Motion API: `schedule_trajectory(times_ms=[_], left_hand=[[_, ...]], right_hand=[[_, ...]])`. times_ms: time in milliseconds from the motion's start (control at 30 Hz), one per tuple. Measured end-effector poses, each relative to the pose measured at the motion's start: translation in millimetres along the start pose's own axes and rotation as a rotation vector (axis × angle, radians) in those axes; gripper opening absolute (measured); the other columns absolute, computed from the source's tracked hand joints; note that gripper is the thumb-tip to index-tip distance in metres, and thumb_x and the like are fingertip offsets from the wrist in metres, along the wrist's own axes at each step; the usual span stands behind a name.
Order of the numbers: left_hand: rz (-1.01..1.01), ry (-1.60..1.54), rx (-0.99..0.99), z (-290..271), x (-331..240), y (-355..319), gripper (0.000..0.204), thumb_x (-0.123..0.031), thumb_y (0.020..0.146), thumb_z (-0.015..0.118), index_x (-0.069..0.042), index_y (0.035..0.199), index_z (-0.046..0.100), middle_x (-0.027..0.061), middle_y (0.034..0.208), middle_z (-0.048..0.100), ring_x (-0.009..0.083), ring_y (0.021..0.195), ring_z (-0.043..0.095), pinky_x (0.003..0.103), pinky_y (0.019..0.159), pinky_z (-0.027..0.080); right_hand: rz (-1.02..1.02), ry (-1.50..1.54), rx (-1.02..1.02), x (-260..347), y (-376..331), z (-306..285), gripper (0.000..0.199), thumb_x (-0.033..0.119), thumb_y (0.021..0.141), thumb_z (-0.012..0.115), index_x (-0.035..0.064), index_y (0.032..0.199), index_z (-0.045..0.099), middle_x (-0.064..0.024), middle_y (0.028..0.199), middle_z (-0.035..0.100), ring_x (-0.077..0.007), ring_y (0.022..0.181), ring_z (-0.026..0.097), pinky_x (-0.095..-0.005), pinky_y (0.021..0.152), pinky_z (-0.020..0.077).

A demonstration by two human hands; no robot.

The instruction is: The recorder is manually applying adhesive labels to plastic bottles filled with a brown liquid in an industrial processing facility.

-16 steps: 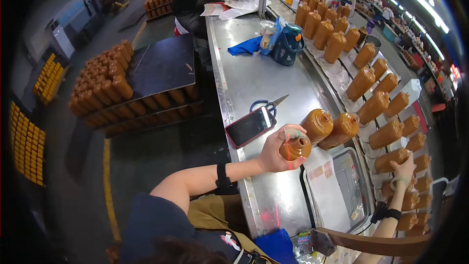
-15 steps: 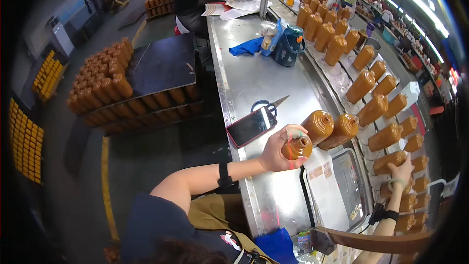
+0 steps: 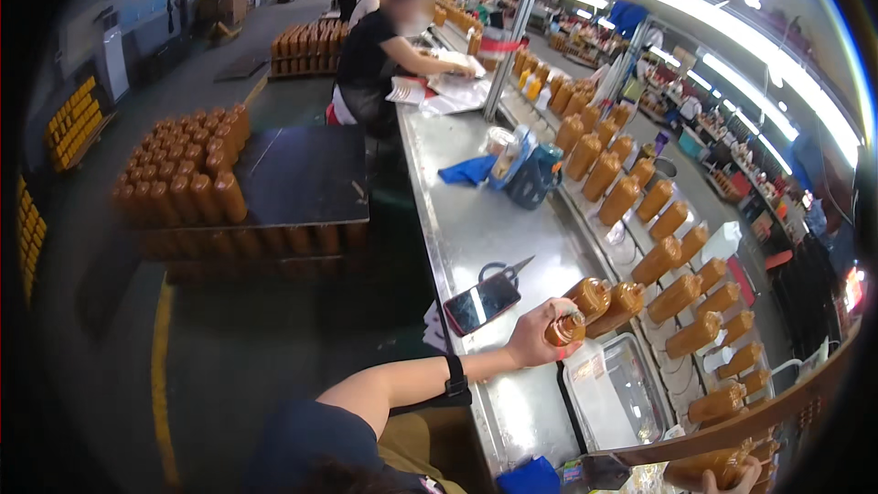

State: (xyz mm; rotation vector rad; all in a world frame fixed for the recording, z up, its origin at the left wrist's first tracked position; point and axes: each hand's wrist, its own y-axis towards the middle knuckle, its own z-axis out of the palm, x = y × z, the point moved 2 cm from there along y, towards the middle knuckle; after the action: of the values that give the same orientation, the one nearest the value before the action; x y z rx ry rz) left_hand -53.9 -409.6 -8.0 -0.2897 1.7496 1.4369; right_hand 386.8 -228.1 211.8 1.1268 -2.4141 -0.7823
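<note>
My left hand (image 3: pixel 538 333) is wrapped round a glossy brown bottle (image 3: pixel 566 330) with a narrow neck, held over the metal table. Just beyond it stand two similar bottles, a nearer-left one (image 3: pixel 588 297) and a right one (image 3: pixel 622 307). Down at the lower right edge, my right hand (image 3: pixel 732 479) has its fingers round another brown bottle (image 3: pixel 706 468) in the line of bottles; the picture's edge cuts off most of that hand. Farther up the table lies a phone (image 3: pixel 482 302) beside scissors (image 3: pixel 503 272).
Rows of brown bottles (image 3: pixel 676 297) stand along the right. A brown curved bar (image 3: pixel 677 446) crosses near my right hand. A clear-lidded tray (image 3: pixel 631 384) and a dark jug (image 3: pixel 535 178) rest on the table (image 3: pixel 457 210). Left is a loaded pallet (image 3: pixel 302 174); a person (image 3: pixel 375 64) sits beyond.
The view has tilted up. My right hand has moved from a bottle higher in the row down to the lower right edge. My left hand still holds its bottle.
</note>
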Motion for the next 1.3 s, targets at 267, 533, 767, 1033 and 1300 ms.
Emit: schedule_trajectory(times_ms=[267,533,767,1033,1300], left_hand=[[0.056,-0.158,-0.080,7,-83,-18,0.089,-0.024,0.082,0.088,0.001,0.150,0.037,0.0189,0.145,0.046,0.0324,0.141,0.041,0.044,0.119,0.033],[-0.247,-0.673,1.265,67,-226,-118,0.107,-0.026,0.073,0.087,0.000,0.158,0.027,0.0233,0.139,0.057,0.0343,0.127,0.061,0.039,0.108,0.047],[-0.515,-0.752,1.258,49,-199,-129,0.099,-0.032,0.086,0.081,0.001,0.161,0.024,0.0160,0.158,0.041,0.0249,0.145,0.040,0.040,0.122,0.031],[-0.875,-0.586,0.961,85,-175,-153,0.067,-0.036,0.110,0.054,0.010,0.152,0.030,0.0188,0.145,0.051,0.0227,0.133,0.051,0.034,0.111,0.042],[-1.114,-0.624,0.970,118,-168,-143,0.067,-0.040,0.109,0.054,0.007,0.150,0.028,0.0179,0.139,0.054,0.0197,0.127,0.055,0.032,0.105,0.047]], right_hand=[[0.147,-0.001,0.121,108,-107,-61,0.047,0.016,0.071,0.096,0.0016,0.108,0.070,-0.0110,0.108,0.067,-0.0257,0.097,0.064,-0.0376,0.084,0.0534],[0.007,0.597,0.082,118,-125,-6,0.055,0.046,0.080,0.076,-0.0026,0.099,0.058,-0.0120,0.111,0.058,-0.0216,0.104,0.055,-0.0354,0.094,0.0426],[0.611,0.723,-0.109,87,-155,18,0.014,0.012,0.104,0.061,-0.0007,0.097,0.060,-0.0034,0.095,0.061,-0.0071,0.078,0.044,-0.0230,0.073,0.0376],[0.879,1.167,0.147,156,-190,103,0.066,0.023,0.105,0.060,0.0017,0.161,0.032,-0.0131,0.131,0.063,-0.0164,0.114,0.060,-0.0304,0.098,0.0476],[0.787,1.087,0.118,124,-187,134,0.055,0.028,0.110,0.053,-0.0017,0.155,0.040,-0.0124,0.137,0.062,-0.0152,0.121,0.057,-0.0306,0.105,0.0456]])
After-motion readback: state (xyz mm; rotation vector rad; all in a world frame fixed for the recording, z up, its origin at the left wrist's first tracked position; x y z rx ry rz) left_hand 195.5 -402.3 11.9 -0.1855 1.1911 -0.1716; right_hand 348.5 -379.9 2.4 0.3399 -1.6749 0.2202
